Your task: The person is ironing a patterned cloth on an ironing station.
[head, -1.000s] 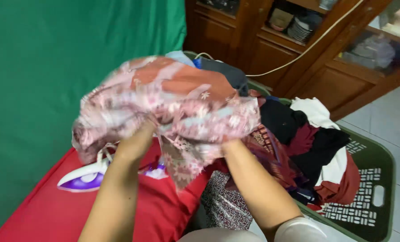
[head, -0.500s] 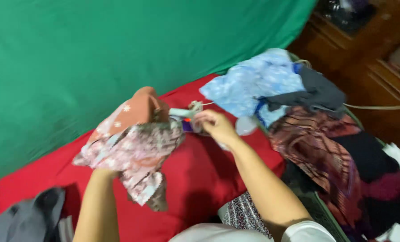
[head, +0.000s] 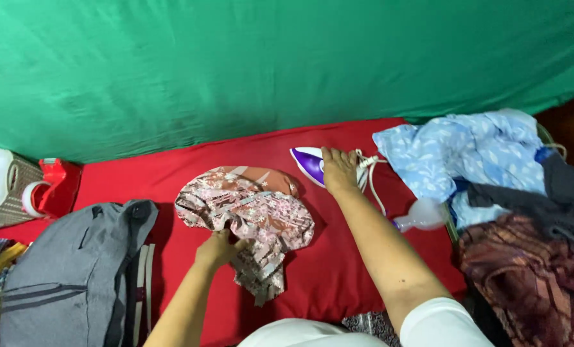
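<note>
Two hands at work now, and the pink patterned garment point(head: 245, 215) is down on the red ironing surface point(head: 338, 270), where a second ago it was held up in a bundle over the laundry basket. It lies crumpled, roughly mid-surface, not yet spread flat. Left hand point(head: 217, 249) sits at the garment's near edge, fingers pinched closed on a fold of the cloth. Right hand point(head: 338, 170) has gone out beyond the garment's far right corner and rests on top of the purple and white iron point(head: 313, 164), palm over the handle; whether the fingers are wrapped round it I cannot tell from above. Half a second back that hand was only arriving there, so my read is that laying-down is finished and the iron is being claimed. Just right of the garment the iron's white cord point(head: 372, 180) trails toward a pale spray bottle point(head: 422, 215). Further right of the garment, a light blue floral cloth point(head: 460, 151) tops a heap of dark clothes point(head: 531, 270). Left of the garment lies a grey bag point(head: 68, 270), and past it a red and white container point(head: 49, 189). Behind everything hangs a green cloth backdrop point(head: 268, 64).
</note>
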